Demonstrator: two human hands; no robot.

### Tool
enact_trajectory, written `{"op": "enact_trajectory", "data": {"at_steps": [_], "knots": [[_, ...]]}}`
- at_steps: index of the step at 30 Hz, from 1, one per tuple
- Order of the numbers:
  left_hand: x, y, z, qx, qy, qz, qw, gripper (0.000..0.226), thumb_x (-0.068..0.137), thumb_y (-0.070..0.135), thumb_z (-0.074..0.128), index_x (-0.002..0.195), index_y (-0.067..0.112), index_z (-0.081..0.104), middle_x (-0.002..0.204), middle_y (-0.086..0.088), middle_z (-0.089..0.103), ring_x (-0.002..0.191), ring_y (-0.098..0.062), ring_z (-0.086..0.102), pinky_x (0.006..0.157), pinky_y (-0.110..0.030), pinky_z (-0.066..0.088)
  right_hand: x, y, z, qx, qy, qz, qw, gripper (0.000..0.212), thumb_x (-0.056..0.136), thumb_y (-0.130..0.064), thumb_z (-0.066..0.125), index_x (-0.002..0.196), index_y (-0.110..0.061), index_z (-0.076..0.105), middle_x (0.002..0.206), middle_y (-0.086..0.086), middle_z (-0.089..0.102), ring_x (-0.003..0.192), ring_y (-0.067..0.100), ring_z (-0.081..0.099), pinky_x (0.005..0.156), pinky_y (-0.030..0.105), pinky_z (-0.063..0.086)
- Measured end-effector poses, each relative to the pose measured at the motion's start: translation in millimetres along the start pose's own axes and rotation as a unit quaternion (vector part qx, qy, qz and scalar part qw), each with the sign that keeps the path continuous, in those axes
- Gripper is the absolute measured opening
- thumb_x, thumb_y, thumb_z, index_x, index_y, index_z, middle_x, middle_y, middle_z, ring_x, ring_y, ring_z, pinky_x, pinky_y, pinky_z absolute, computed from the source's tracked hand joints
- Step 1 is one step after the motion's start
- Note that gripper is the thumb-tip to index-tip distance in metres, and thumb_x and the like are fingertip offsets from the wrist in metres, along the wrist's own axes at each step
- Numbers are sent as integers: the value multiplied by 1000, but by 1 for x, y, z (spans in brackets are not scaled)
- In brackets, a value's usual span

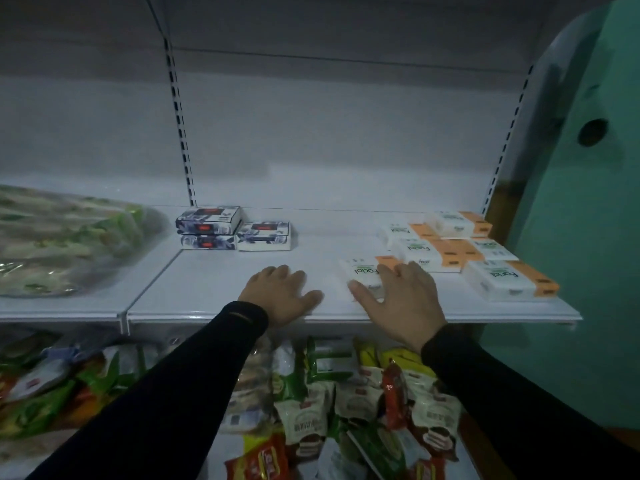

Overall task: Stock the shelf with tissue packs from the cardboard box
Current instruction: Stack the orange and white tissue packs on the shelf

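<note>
Right hand (401,303): flat, fingers spread, lying on the near end of a white-and-orange tissue pack (363,271); it presses rather than clamps, and the thumb points left along the pack's front edge. Left hand (280,292): open, palm down on bare shelf (214,285), holding nothing, thumb near the front lip.

Open room: a clear strip of shelf runs between the two hands and back to the rear wall. The front lip is just below both wrists.

Other tissue packs (509,278) sit to the right of the covered pack, some stacked and overlapping toward the back corner; the nearest one lies close to the shelf's right end. Exact count is hard to make out in the dim light, probably five or six.

Rear left of the clear strip: three dark patterned boxes (235,228), two stacked, one beside them. Far left: a large clear bag (65,240) of greenish goods, cut off by the frame edge.

Below the shelf: mixed snack packets (346,403), partly hidden by both black sleeves. A green wall (588,202) bounds the right side.
</note>
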State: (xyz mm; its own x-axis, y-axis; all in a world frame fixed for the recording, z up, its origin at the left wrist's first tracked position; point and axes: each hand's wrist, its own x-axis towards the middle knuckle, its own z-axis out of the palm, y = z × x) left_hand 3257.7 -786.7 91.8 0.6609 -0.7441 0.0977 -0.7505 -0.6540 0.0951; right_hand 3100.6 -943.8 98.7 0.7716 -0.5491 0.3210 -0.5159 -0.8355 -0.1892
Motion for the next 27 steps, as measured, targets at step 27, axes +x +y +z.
{"op": "enact_trajectory", "data": {"at_steps": [27], "knots": [[5, -4, 10, -7, 44, 8, 999, 68, 85, 71, 23, 131, 26, 44, 142, -7, 42, 131, -24, 34, 105, -39, 29, 166, -10, 53, -54, -103, -46, 992, 91, 65, -60, 0, 125, -15, 52, 131, 14, 50, 124, 33, 42, 107, 43, 31]]}}
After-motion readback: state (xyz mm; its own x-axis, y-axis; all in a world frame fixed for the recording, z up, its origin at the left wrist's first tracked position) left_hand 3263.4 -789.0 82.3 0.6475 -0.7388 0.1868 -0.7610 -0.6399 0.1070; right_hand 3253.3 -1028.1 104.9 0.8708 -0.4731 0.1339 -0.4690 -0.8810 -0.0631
